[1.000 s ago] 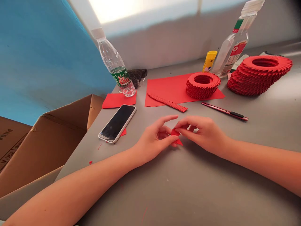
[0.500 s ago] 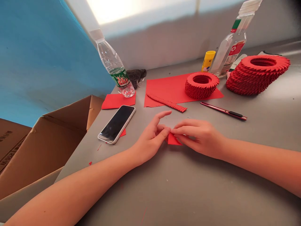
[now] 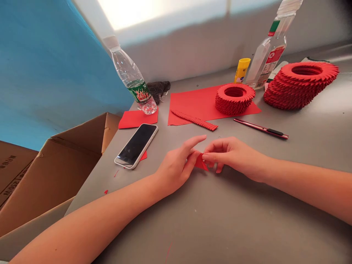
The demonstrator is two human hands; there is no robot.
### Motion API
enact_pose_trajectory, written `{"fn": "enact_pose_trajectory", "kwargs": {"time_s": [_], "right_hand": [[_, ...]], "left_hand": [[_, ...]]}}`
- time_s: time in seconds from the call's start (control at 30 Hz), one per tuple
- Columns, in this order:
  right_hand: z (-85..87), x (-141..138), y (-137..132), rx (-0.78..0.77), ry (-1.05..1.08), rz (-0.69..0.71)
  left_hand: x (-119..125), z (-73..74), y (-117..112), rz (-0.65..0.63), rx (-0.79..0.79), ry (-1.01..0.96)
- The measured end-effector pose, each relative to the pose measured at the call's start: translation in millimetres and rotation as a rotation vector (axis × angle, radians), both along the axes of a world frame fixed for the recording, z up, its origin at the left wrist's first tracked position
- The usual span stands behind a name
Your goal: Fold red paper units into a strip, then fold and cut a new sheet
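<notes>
A small piece of red paper (image 3: 201, 164) is held just above the grey table, between my two hands. My left hand (image 3: 177, 165) pinches its left side with thumb and fingers, the index finger stretched out above. On the other side, my right hand (image 3: 231, 156) grips the paper's upper right edge between thumb and fingertip. Part of the paper is hidden behind the fingers. Beyond the hands lies a row of folded red paper pieces (image 3: 194, 120), resting partly on a large red sheet (image 3: 189, 99).
A paper ring (image 3: 235, 104) stands on the sheet, a taller ring stack (image 3: 291, 91) at right. Around are a utility knife (image 3: 261, 128), glue stick (image 3: 242, 70), glass bottle (image 3: 265, 62), water bottle (image 3: 134, 80), phone (image 3: 136, 145), red paper (image 3: 132, 119), and cardboard box (image 3: 68, 157) beside the table.
The small red paper has turned and lifted at its edge. My right hand's fingers have curled, with the thumb now on the paper's upper edge; my left hand stays nearly in place.
</notes>
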State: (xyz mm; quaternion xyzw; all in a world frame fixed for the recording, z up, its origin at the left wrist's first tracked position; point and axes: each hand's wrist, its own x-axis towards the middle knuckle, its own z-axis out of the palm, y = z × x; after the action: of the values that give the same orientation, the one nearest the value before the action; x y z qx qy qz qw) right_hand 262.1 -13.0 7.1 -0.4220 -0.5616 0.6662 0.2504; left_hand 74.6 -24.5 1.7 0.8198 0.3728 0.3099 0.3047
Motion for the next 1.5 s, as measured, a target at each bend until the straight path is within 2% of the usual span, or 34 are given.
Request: {"fn": "enact_pose_trajectory", "kwargs": {"time_s": [0.17, 0.33, 0.57, 0.7, 0.9, 0.97, 1.13, 1.33, 1.4, 1.5], "right_hand": [[-3.1, 0.1, 0.1, -0.031, 0.062, 0.017], [-4.2, -2.6, -1.4, 0.016, 0.033, 0.023], [-1.9, -4.9, -4.1, 0.192, -0.046, -0.011], [-2.1, -5.2, -5.2, 0.151, -0.019, 0.019], [-2.9, -5.9, -5.7, 0.236, -0.097, -0.103], [-3.7, -5.8, -5.4, 0.281, -0.12, -0.135], [-2.7, -6.7, -6.3, 0.452, -0.174, -0.196], [-3.8, -7.9, -7.5, 0.622, -0.273, -0.189], [-8.2, -7.6, -6.8, 0.769, -0.334, -0.189], [-15.1, -6.1, -4.6, 1.155, -0.474, -0.209]], "left_hand": [[0.8, 0.6, -0.4, -0.04, 0.022, -0.008], [-0.1, 2.5, -0.4, -0.081, 0.059, 0.046], [-1.6, -1.4, -0.3, -0.026, 0.048, 0.078], [-1.7, -6.3, 0.7, -0.018, 0.132, 0.036], [0.5, -10.5, 1.1, 0.019, 0.218, 0.022], [1.2, -9.6, 0.3, 0.026, 0.171, 0.014], [2.9, -5.2, -2.3, 0.059, -0.087, -0.027], [5.6, -3.5, -3.3, 0.132, -0.198, -0.103], [6.6, -2.5, -2.7, 0.142, -0.292, -0.151], [8.1, -0.1, -0.5, 0.109, -0.526, -0.286]]}}
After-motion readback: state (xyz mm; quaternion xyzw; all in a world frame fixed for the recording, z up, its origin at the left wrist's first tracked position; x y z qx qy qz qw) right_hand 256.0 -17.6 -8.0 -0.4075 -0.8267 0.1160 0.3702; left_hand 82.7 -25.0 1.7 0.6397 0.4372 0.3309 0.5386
